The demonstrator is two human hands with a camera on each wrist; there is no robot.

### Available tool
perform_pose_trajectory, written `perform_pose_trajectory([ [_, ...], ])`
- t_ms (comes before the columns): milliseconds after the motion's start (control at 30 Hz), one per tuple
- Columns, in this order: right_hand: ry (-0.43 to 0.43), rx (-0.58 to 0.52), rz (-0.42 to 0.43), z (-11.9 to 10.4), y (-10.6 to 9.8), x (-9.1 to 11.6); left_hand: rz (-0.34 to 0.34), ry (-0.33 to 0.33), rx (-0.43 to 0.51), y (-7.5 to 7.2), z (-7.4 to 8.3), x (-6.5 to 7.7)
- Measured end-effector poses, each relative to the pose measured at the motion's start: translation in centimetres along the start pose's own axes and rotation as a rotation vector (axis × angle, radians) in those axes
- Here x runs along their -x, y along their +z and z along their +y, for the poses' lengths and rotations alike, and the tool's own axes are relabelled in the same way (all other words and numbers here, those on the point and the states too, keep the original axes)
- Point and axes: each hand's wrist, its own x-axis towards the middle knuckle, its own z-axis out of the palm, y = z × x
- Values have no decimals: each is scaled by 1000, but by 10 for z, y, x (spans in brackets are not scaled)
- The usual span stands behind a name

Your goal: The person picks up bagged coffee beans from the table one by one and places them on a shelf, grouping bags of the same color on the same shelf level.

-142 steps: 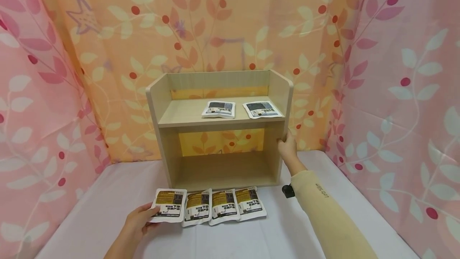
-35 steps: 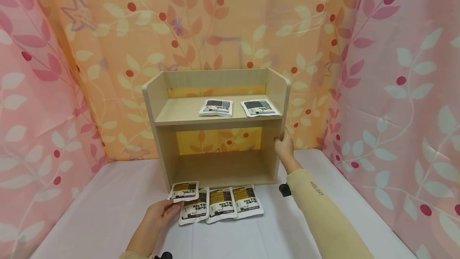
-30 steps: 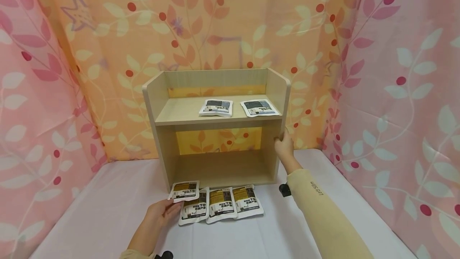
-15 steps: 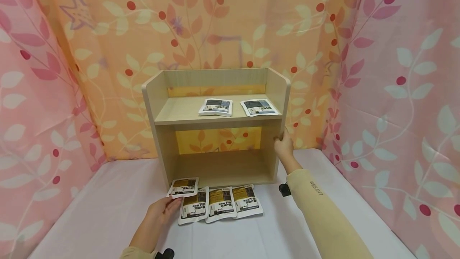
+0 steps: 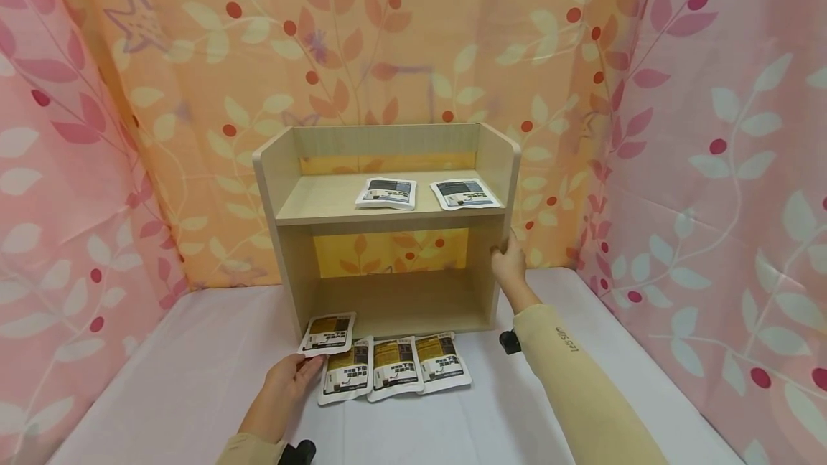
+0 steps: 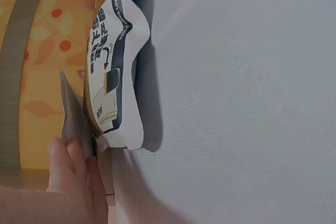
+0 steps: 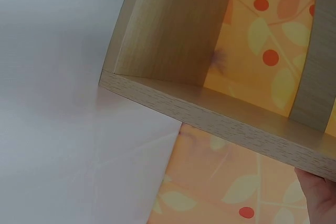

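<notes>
In the head view my left hand [image 5: 283,386] holds a flat white pouch [image 5: 327,334] with a brown and yellow label by its near edge. That pouch is at the left front corner of the wooden shelf unit's [image 5: 385,219] lower board, overlapping the top of another pouch [image 5: 347,372]. The left wrist view shows my fingers [image 6: 73,156] against the held pouch's underside [image 6: 76,116]; my thumb is hard to make out. My right hand [image 5: 510,264] grips the front edge of the unit's right side panel, and only part of that hand [image 7: 317,192] shows in the right wrist view.
Two more brown-labelled pouches, a middle one [image 5: 395,368] and a right one [image 5: 442,362], continue the row before the unit on the white cloth [image 5: 413,429]. Two blue-labelled pouches, left [image 5: 388,194] and right [image 5: 465,194], lie on the upper shelf. Patterned curtains [image 5: 388,34] surround the table.
From the left end of the row, my left hand has brought its pouch forward and right to the unit's lower left corner, recently edging slightly farther in. My right hand keeps its grip.
</notes>
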Motion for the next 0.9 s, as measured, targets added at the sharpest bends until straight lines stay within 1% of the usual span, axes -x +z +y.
perform_pose_trajectory([
  [200, -6, -4, 7, 0, 0, 1, -3, 4, 10, -1, -2, -6],
  [367, -5, -9, 4, 0, 0, 2, 27, -15, 18, -1, -5, -8],
  [433, -1, -10, 0, 0, 0, 2, 23, -18, 25, -1, -5, -9],
  [600, -2, -16, -4, 1, -2, 1, -3, -15, -19, 2, -5, -8],
  [667, -6, -15, -2, 2, -2, 0, -6, -6, -57, 4, -4, -7],
  [833, -10, -14, 0, 3, -2, -2, -7, 7, -72, 7, -3, -6],
  [900, -6, -15, 2, 3, -2, -2, -19, 16, -85, 7, -2, -7],
])
